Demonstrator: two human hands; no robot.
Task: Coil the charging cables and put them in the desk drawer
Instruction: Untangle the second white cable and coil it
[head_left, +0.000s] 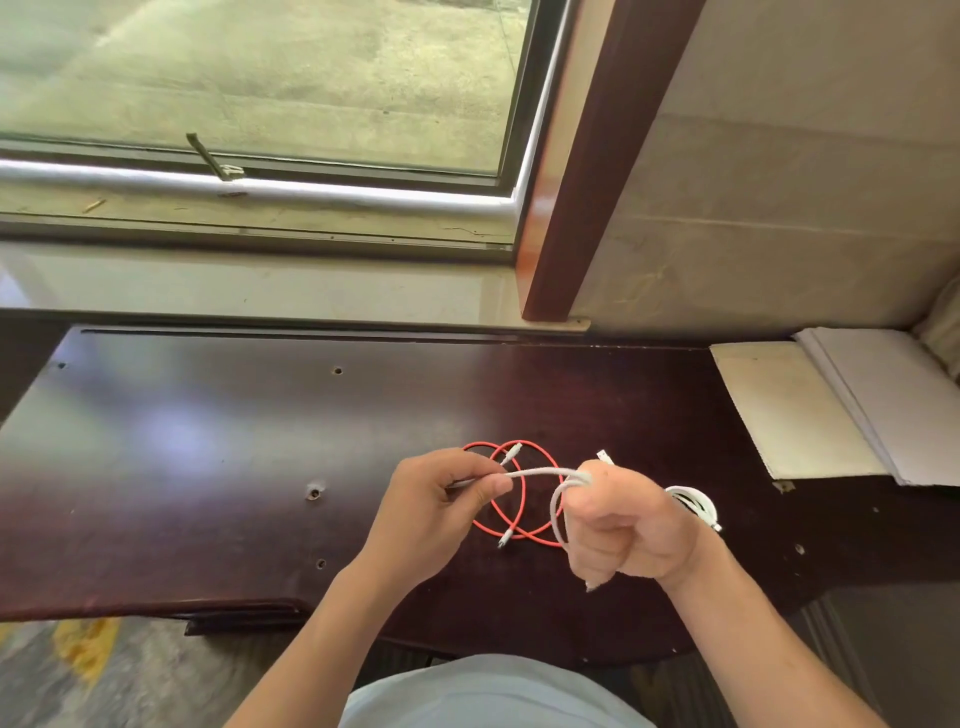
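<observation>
I had both hands above the bench (218, 441). Left hand (441, 512) pinched the white cable (540, 472) between thumb and finger; right hand (623, 525) was fisted round its loops, one plug end sticking up. Red cable (522, 499) lay loose on the bench under the hands, mid-depth. Another white coil (696, 503) sat just right of the right hand. Papers (831, 405) covered the far right corner; bare wood ran left to the edge.
</observation>
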